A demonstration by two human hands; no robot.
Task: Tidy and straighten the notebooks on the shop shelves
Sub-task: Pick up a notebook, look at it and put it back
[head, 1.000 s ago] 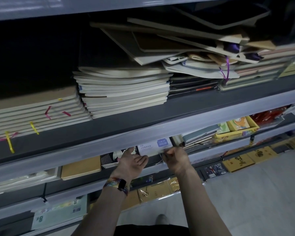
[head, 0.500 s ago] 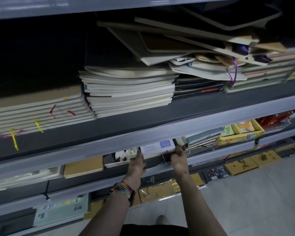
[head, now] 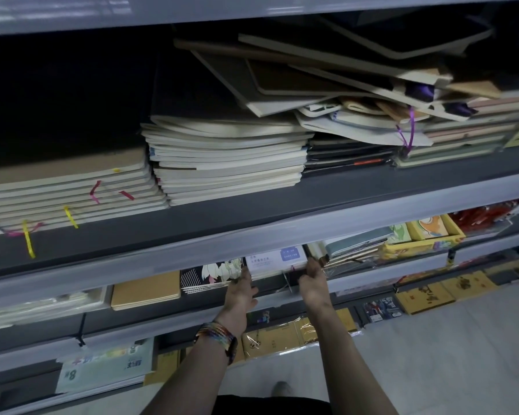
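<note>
White blue-labelled notebook stack (head: pixel 277 260): my left hand (head: pixel 241 290) pressing one side, right hand (head: pixel 313 283) pinching the other; uneven push could skew it.

Shelf lips (head: pixel 252 232) were pale lavender-grey and the decks (head: pixel 372 187) dark grey. Upper shelf: tan-covered stack (head: pixel 66 187) with pink ribbons (head: pixel 95 191) and yellow ribbons (head: pixel 27 238); cream-edged stack (head: pixel 228 166); black stack (head: pixel 348 154); one purple ribbon (head: pixel 409 127). Lower shelf: kraft-brown notebook (head: pixel 146 290); black notebook (head: pixel 210 274) with white diagonal stripes and a pale cartoon figure; white notebook (head: pixel 276 260) with a blue label; teal notebook (head: pixel 357 239); yellow box (head: pixel 432 232); red packets (head: pixel 480 215). The braided wristband (head: pixel 216 335) was rainbow-coloured, the floor (head: pixel 447 339) light grey.
</note>
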